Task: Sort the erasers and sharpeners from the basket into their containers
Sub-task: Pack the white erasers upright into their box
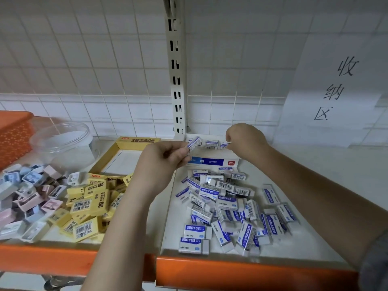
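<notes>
Both our hands are up at the back of the shelf: our left hand [168,156] pinches a white-and-blue sleeved eraser [194,143], long axis slanting toward the white Deli eraser box [212,161]. Our right hand [244,138], nearer the box, grips another eraser's end [225,145] in the row there.

A white tiled wall [94,59] rises behind a pale shelf [327,177] edged with an orange front rail [252,269]. A slotted cream upright [176,66] runs up the wall, and a paper sign [336,89] with handwritten characters hangs at right.
</notes>
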The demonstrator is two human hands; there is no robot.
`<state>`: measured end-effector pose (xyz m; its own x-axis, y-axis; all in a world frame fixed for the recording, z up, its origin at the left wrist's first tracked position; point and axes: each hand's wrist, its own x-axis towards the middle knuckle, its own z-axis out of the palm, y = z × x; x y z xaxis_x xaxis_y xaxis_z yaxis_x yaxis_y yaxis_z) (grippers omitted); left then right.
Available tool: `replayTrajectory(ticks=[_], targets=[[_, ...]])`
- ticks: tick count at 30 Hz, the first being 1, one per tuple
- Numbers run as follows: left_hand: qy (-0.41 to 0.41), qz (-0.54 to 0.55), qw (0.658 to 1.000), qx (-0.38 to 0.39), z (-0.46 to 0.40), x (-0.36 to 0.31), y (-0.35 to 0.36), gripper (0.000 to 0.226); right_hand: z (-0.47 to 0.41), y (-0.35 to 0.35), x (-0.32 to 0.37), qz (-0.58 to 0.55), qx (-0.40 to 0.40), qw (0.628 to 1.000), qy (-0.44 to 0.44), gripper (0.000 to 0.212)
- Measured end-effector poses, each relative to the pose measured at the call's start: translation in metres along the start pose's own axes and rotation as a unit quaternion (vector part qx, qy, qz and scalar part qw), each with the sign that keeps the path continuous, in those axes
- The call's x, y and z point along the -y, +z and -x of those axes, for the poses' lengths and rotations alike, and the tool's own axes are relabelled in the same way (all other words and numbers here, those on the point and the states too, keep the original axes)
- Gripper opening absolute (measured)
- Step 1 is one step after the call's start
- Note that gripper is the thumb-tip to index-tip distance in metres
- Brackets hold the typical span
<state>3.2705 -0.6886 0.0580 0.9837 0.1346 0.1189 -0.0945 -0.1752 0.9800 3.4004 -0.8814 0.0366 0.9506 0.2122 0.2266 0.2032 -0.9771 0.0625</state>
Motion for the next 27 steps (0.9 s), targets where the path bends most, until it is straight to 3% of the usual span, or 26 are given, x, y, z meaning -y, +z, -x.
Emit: replayTrajectory(ticks=[2,5,12,16,22,27], targets=[[-0.015,0.027,0.999,-0.011,-0.002,-0.002,0.000,0.012,-0.001,0.002,-0.001,0.017,-0.008,1.000,-0.016,0.020],[-0.002,-0.027,0.999,-0.040,-0.006,-0.001,-0.002,0.013,-0.001,0.007,-0.002,0.012,-0.017,0.999,-0.027,0.021],[0.042,-0.089,0.994,-0.045,-0.009,0.003,0.000,0.017,-0.002,0.006,-0.001,-0.092,0.019,0.995,0.035,0.023],[0.058,-0.130,0.989,-0.039,-0.011,0.007,-0.002,0.012,-0.003,0.008,0.004,-0.050,0.009,0.998,0.037,0.024],[0.133,-0.323,0.934,-0.072,-0.017,0.009,-0.001,0.024,0.007,-0.003,0.000,-0.129,0.004,0.991,0.025,0.024],[0.165,-0.368,0.914,-0.034,-0.032,-0.005,0.004,0.025,0.031,-0.026,-0.005,-0.179,-0.060,0.981,0.032,0.023]])
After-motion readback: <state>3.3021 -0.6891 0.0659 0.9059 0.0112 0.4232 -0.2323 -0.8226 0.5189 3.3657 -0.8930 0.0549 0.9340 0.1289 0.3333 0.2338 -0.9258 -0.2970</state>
